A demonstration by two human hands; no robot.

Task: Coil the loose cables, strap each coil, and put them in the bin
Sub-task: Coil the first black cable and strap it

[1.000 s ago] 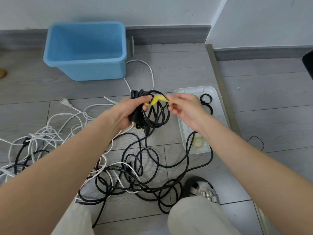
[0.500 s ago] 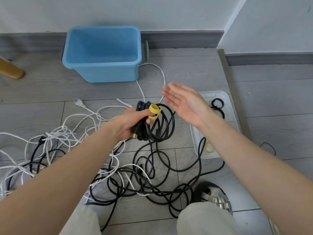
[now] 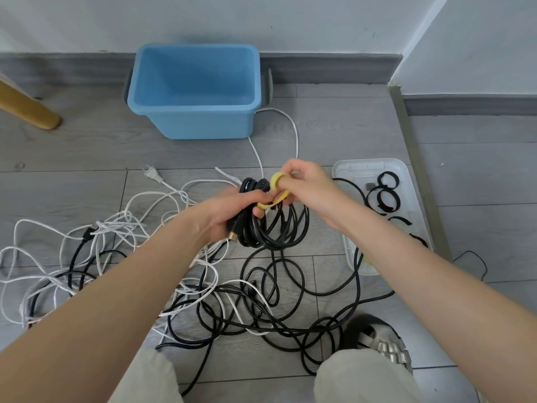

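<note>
Left hand (image 3: 232, 213) clamped around a black cable coil (image 3: 270, 225), held above the floor (image 3: 334, 135) just in front of the blue bin (image 3: 194, 123). Right hand (image 3: 308, 187) pinching a yellow strap (image 3: 277, 190) at the coil's top (looped, partly hidden by fingers). Loose cables (image 3: 232, 301) tangled below; black straps (image 3: 385, 196) in the clear tray (image 3: 343, 170).

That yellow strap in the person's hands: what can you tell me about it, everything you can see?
The yellow strap is a thin, flexible band, seemingly soft fabric or hook-and-loop tape. Its upper end curls into a small loop, pinched by the right hand; the rest runs down to the thumb of the left hand. It lies against the top of the black cable coil, which the left hand grips above the floor. It looks only partly wrapped; whether it is fastened cannot be told.
</note>
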